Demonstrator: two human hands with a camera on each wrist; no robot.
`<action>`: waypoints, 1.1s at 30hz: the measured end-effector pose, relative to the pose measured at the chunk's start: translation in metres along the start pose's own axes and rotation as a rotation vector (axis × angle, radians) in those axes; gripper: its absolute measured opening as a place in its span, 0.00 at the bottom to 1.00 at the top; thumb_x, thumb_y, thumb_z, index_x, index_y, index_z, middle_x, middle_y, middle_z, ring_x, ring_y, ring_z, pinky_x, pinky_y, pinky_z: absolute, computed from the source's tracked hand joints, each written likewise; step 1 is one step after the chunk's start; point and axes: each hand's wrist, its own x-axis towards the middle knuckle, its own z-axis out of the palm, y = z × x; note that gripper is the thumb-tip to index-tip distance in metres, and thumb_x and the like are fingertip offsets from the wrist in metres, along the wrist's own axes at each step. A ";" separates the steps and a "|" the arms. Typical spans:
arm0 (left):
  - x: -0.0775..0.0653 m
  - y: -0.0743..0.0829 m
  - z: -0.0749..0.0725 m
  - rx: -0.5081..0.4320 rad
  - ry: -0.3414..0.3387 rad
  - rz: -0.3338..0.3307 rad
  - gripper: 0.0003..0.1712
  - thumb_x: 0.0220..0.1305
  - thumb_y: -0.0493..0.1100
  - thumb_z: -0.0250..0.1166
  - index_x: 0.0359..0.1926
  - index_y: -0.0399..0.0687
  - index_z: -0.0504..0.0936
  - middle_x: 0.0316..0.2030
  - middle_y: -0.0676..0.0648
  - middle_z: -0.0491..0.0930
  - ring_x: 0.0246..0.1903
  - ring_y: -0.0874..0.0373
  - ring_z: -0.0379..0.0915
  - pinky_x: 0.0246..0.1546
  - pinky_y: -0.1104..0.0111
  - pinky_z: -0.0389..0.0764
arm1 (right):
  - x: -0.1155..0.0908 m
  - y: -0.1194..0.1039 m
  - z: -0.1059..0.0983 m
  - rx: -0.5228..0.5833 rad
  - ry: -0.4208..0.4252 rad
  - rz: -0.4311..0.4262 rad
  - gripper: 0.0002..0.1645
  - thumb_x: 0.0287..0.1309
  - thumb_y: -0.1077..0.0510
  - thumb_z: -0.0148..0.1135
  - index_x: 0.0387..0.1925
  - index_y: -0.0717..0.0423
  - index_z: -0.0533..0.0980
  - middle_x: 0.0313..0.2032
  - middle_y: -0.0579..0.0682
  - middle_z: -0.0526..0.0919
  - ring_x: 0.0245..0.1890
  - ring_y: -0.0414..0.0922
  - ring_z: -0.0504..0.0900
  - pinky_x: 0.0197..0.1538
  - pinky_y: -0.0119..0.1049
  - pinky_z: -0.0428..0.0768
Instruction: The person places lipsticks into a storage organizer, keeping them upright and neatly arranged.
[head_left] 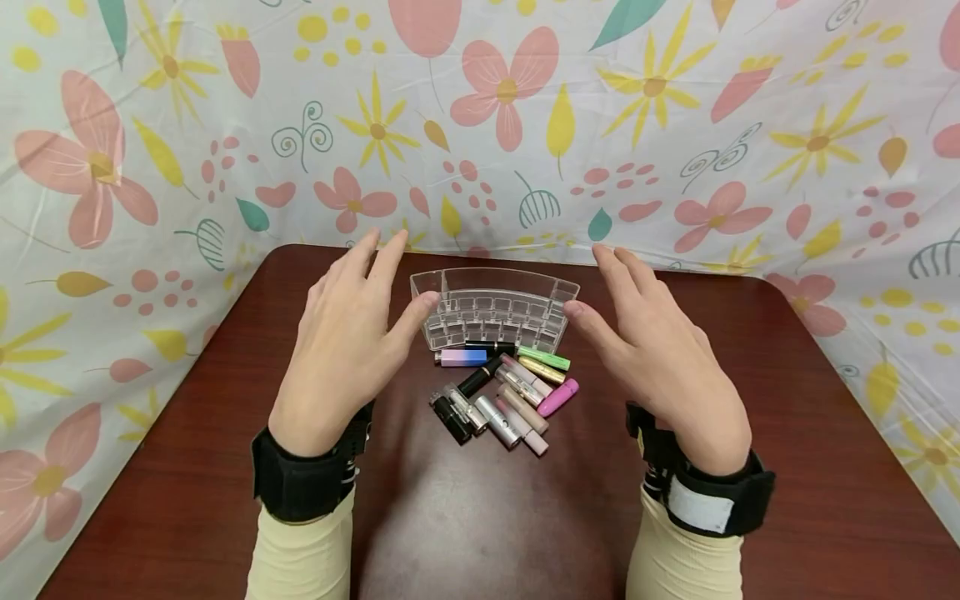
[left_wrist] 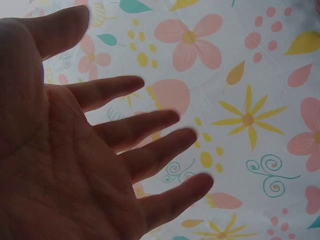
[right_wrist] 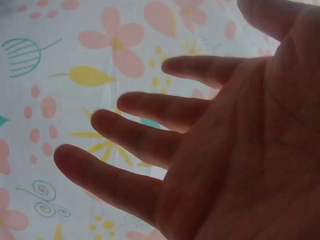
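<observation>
Both hands are raised with fingers spread, holding nothing. In the head view my left hand (head_left: 341, 346) is left of a clear plastic lipstick organizer (head_left: 495, 282), its thumb tip overlapping the organizer's left edge. On the other side my right hand (head_left: 656, 350) mirrors it, thumb tip by the right edge. Between and below the hands lies a loose pile of lipsticks and lip glosses: a blue-purple tube (head_left: 462, 358), a green tube (head_left: 543, 358), a bright pink tube (head_left: 558, 397), a silver tube (head_left: 498, 422), a black tube (head_left: 450, 417) and several others. The wrist views show only open palms and fingers.
A dark reddish-brown table (head_left: 480, 517) lies under everything. Behind it and along both sides hangs a white cloth (head_left: 465, 92) with pink, yellow and green flower prints. Black straps (head_left: 303, 475) wrap both wrists over pale sleeves.
</observation>
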 end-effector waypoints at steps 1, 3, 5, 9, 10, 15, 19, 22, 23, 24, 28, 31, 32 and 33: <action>-0.001 0.001 -0.001 0.004 -0.004 0.002 0.38 0.73 0.59 0.60 0.77 0.50 0.64 0.74 0.37 0.63 0.71 0.38 0.63 0.67 0.38 0.65 | 0.000 -0.001 0.000 -0.003 -0.008 -0.005 0.45 0.72 0.28 0.42 0.82 0.36 0.45 0.80 0.50 0.53 0.79 0.55 0.56 0.62 0.74 0.66; -0.002 0.003 -0.003 0.008 -0.002 0.010 0.37 0.72 0.58 0.60 0.76 0.51 0.65 0.73 0.39 0.66 0.71 0.41 0.65 0.64 0.39 0.68 | -0.002 -0.004 -0.001 0.000 0.003 -0.020 0.45 0.71 0.28 0.43 0.81 0.34 0.45 0.80 0.48 0.54 0.79 0.53 0.56 0.62 0.73 0.66; -0.006 0.007 -0.006 0.006 0.026 0.024 0.35 0.72 0.58 0.61 0.75 0.52 0.67 0.72 0.43 0.69 0.68 0.44 0.68 0.61 0.41 0.72 | -0.005 -0.008 -0.002 0.014 0.065 -0.065 0.43 0.72 0.31 0.48 0.81 0.35 0.49 0.78 0.48 0.58 0.78 0.52 0.59 0.64 0.70 0.67; -0.013 0.017 -0.016 -0.023 0.176 0.119 0.30 0.72 0.55 0.63 0.70 0.52 0.74 0.66 0.47 0.76 0.60 0.47 0.76 0.54 0.46 0.79 | -0.014 -0.018 -0.005 0.126 0.368 -0.306 0.35 0.70 0.44 0.61 0.74 0.47 0.66 0.67 0.52 0.75 0.67 0.49 0.74 0.65 0.51 0.74; -0.016 0.020 -0.020 -0.031 0.221 0.156 0.29 0.72 0.55 0.63 0.69 0.52 0.75 0.63 0.47 0.78 0.58 0.47 0.78 0.53 0.48 0.80 | -0.015 -0.021 -0.005 0.169 0.457 -0.378 0.32 0.69 0.46 0.63 0.70 0.51 0.71 0.62 0.53 0.80 0.63 0.49 0.78 0.64 0.44 0.76; -0.023 0.035 -0.032 -0.117 0.416 0.365 0.22 0.72 0.49 0.63 0.61 0.44 0.81 0.53 0.44 0.84 0.52 0.50 0.81 0.55 0.59 0.80 | -0.018 -0.038 -0.005 0.404 0.697 -0.612 0.24 0.66 0.50 0.66 0.56 0.62 0.82 0.46 0.58 0.87 0.46 0.47 0.86 0.53 0.27 0.79; -0.022 0.037 -0.029 -0.122 0.384 0.420 0.22 0.72 0.49 0.63 0.60 0.43 0.81 0.50 0.44 0.84 0.48 0.52 0.79 0.48 0.61 0.80 | -0.010 -0.040 0.001 0.498 0.607 -0.643 0.23 0.64 0.54 0.68 0.56 0.63 0.81 0.48 0.59 0.87 0.45 0.46 0.87 0.49 0.27 0.82; -0.014 0.028 -0.013 -0.058 0.267 0.378 0.22 0.71 0.51 0.63 0.61 0.47 0.80 0.50 0.46 0.82 0.45 0.53 0.78 0.42 0.60 0.81 | 0.006 -0.032 0.015 0.414 0.491 -0.593 0.26 0.62 0.57 0.70 0.60 0.60 0.79 0.50 0.55 0.86 0.44 0.46 0.87 0.44 0.29 0.84; -0.011 0.024 -0.005 -0.034 0.226 0.358 0.22 0.71 0.51 0.64 0.61 0.48 0.80 0.51 0.47 0.81 0.45 0.53 0.78 0.40 0.59 0.82 | 0.013 -0.028 0.023 0.350 0.458 -0.562 0.27 0.62 0.57 0.70 0.61 0.58 0.78 0.50 0.54 0.86 0.44 0.46 0.87 0.42 0.32 0.84; -0.007 0.019 0.004 -0.010 0.184 0.339 0.22 0.71 0.51 0.64 0.61 0.49 0.80 0.51 0.47 0.81 0.45 0.53 0.79 0.39 0.58 0.82 | 0.019 -0.024 0.031 0.270 0.425 -0.528 0.28 0.61 0.56 0.71 0.62 0.57 0.77 0.50 0.53 0.85 0.43 0.46 0.86 0.40 0.35 0.84; 0.005 0.003 0.043 0.057 0.001 0.260 0.21 0.70 0.51 0.64 0.60 0.51 0.79 0.50 0.48 0.79 0.36 0.55 0.79 0.29 0.59 0.81 | 0.042 -0.012 0.065 -0.018 0.249 -0.400 0.31 0.64 0.48 0.68 0.66 0.52 0.73 0.52 0.52 0.84 0.40 0.48 0.85 0.33 0.47 0.83; 0.009 -0.006 0.068 0.107 -0.141 0.204 0.20 0.72 0.51 0.62 0.60 0.51 0.79 0.48 0.47 0.78 0.29 0.57 0.76 0.24 0.62 0.77 | 0.053 -0.009 0.086 -0.122 0.050 -0.331 0.31 0.67 0.44 0.64 0.67 0.49 0.72 0.56 0.53 0.82 0.41 0.49 0.86 0.35 0.50 0.84; 0.010 -0.008 0.075 0.122 -0.184 0.184 0.19 0.72 0.51 0.62 0.59 0.50 0.79 0.46 0.46 0.78 0.27 0.56 0.75 0.23 0.62 0.76 | 0.056 -0.009 0.092 -0.141 -0.017 -0.315 0.31 0.67 0.44 0.64 0.67 0.49 0.72 0.57 0.53 0.82 0.42 0.50 0.86 0.37 0.51 0.84; 0.011 -0.010 0.081 0.137 -0.222 0.165 0.19 0.72 0.50 0.62 0.59 0.50 0.79 0.45 0.46 0.78 0.27 0.56 0.75 0.23 0.62 0.76 | 0.058 -0.008 0.097 -0.158 -0.081 -0.301 0.31 0.68 0.44 0.63 0.67 0.49 0.72 0.59 0.54 0.81 0.45 0.50 0.86 0.39 0.51 0.85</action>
